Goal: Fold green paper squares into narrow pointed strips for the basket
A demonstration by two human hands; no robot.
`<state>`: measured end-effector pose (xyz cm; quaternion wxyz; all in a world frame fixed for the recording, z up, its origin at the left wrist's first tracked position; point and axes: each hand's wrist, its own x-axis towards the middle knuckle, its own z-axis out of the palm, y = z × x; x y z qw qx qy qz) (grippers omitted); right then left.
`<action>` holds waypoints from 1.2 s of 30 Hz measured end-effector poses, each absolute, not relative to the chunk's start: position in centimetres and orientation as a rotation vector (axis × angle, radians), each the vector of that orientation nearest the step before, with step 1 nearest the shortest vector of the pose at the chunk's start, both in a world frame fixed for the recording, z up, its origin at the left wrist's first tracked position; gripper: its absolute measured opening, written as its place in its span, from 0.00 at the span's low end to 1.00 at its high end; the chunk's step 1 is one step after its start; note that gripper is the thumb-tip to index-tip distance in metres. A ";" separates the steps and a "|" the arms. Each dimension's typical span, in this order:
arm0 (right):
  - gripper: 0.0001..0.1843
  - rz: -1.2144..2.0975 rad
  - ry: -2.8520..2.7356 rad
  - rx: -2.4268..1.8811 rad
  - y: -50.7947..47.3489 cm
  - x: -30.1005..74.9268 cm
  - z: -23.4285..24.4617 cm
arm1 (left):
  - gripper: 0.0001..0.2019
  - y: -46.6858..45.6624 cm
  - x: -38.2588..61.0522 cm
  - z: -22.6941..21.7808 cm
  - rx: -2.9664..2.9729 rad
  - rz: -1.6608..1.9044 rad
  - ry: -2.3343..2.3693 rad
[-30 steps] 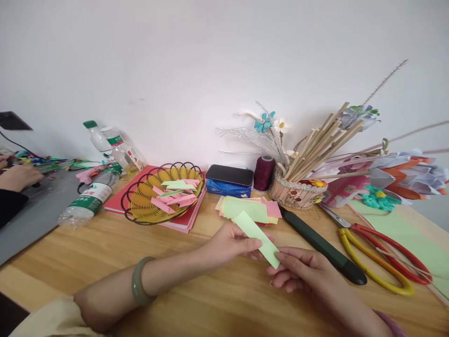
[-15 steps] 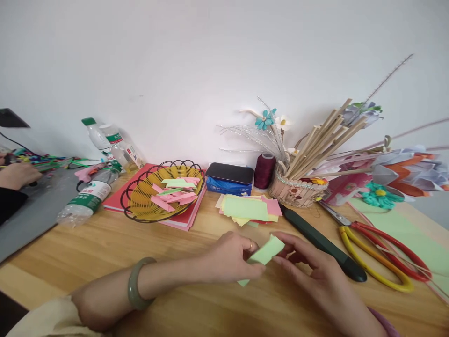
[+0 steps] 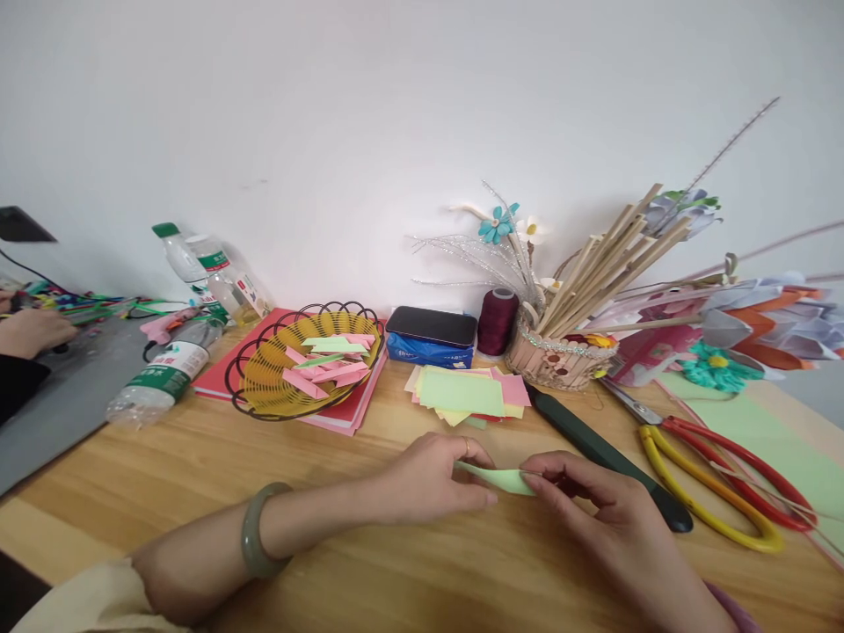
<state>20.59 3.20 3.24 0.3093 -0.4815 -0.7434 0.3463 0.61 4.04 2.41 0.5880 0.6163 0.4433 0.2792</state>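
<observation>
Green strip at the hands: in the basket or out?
Out: the green strip is pinched at one end by the right hand, above the table, apart from the basket.

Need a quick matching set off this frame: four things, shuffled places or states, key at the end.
Things
1. light green paper strip
2. flat black phone
3. yellow woven basket with a dark looped rim
4. maroon thread spool

Places or states
A. standing upright, just right of the blue cardboard box in the picture
B. resting on a flat red stack
C. one end pinched by the person's right hand
D. lying on top of the blue cardboard box

Pairs: 1-C, 2-D, 3-B, 4-A
</observation>
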 end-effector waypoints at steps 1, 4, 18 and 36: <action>0.15 0.887 -1.968 -1.276 3.2 20.6 3.2 | 0.12 4.2 0.7 2.5 1.373 0.681 1.014; 0.15 0.792 -1.927 -1.310 3.2 20.8 3.1 | 0.18 4.8 0.8 2.4 1.164 0.775 0.968; 0.14 1.127 -1.934 -1.113 3.1 20.0 2.1 | 0.26 4.6 0.9 2.2 0.976 0.807 0.926; 0.21 -0.109 -2.640 -0.540 2.9 20.1 1.7 | 0.13 3.2 0.3 3.5 2.508 0.865 1.157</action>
